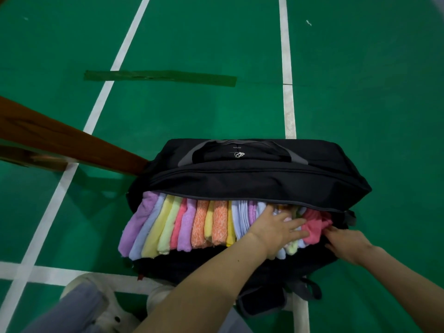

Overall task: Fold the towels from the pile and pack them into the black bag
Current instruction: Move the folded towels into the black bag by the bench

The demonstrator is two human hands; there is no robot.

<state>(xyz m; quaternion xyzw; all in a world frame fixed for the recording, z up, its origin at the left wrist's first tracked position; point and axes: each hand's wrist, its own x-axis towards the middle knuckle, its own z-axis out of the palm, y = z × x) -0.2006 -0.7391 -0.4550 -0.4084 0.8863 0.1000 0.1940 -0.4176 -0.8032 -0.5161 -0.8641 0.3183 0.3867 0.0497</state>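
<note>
Bag (252,179) on green floor (216,44), flap half open, towels (192,224) filed upright side by side — saves room, likely. Left hand (278,227) flat, fingers straight, pressing row leftward to hold gap at right end. Pink towel (314,224) going into that gap. Right hand (346,241) at its edge, fingers touching; pinch or push, cannot tell. Bag near full, judging by row. No pile in view. Wooden beam (60,138) at bag's left.

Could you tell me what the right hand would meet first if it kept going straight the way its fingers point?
Most likely the pink towel: the right hand points left and slightly up at the right end of the black bag, fingertips already at that towel's edge.
</note>
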